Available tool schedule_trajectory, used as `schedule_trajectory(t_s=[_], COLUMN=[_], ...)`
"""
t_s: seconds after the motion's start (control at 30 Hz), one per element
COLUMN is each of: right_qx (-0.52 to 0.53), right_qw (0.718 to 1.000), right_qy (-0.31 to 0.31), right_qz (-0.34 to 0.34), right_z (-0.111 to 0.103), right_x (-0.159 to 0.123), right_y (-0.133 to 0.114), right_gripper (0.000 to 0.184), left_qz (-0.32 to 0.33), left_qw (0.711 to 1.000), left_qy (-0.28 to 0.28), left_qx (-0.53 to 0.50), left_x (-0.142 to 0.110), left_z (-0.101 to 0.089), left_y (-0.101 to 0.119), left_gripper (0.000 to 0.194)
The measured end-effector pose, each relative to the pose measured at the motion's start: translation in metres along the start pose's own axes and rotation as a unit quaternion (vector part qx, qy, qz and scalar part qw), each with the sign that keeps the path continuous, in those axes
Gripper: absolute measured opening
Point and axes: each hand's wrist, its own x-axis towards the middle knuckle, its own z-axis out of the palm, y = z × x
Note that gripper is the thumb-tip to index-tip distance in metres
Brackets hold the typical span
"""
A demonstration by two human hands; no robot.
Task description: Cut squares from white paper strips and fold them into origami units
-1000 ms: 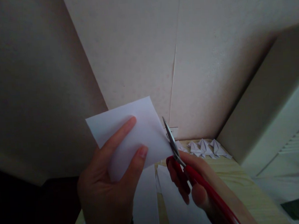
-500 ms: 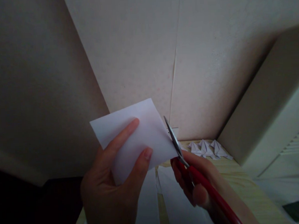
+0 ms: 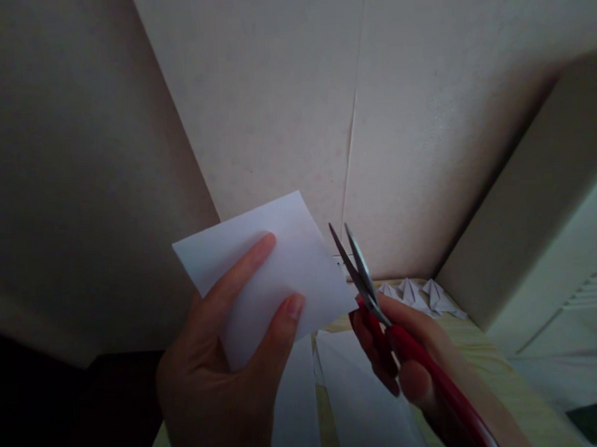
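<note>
A white, roughly square sheet of paper (image 3: 311, 269) is held up in my left hand (image 3: 220, 361), with the index finger and thumb lying on its near face and the other fingers behind it. My right hand (image 3: 411, 371) grips a pair of scissors (image 3: 364, 280) by the red handles. The scissor blades are slightly apart, point upward, and stand just right of the paper's right edge with nothing between them. Below the hands, more white paper sheets (image 3: 360, 394) lie on the table.
Several folded white paper pieces (image 3: 412, 294) sit at the back of the light wooden table (image 3: 486, 367). Behind it rises a pale wall (image 3: 272, 105) with a socket plate low down. A white cabinet (image 3: 539, 237) stands on the right. The lower left is dark.
The scissors have moved a little right, away from the paper's edge, and their blades have parted. The paper in my left hand has shifted slightly left and up.
</note>
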Motion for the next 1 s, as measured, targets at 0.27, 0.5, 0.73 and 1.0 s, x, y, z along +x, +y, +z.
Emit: schedule_trajectory(t_s=[0.27,0.5,0.73,1.0], right_qx=[-0.014,-0.012,-0.019,-0.042], right_qw=[0.996,0.996,0.994,0.996], right_qy=[-0.074,-0.071,-0.07,-0.059], right_qz=[0.041,0.055,0.082,0.051], right_z=[-0.011,-0.011,-0.007,-0.003], right_x=[-0.006,-0.011,-0.005,-0.003], right_y=[0.009,0.008,-0.008,-0.009], right_gripper=[0.081,0.086,0.077,0.077], left_qz=[-0.018,0.001,0.003,-0.01], left_qw=[1.0,1.0,1.0,1.0], left_qy=[0.006,-0.012,-0.005,0.018], left_qx=[-0.022,-0.005,-0.011,-0.007], left_x=[-0.002,-0.001,-0.003,-0.004], left_z=[0.0,-0.002,0.0,0.002], left_y=[0.002,0.001,0.001,0.004], left_gripper=[0.034,0.031,0.03,0.03])
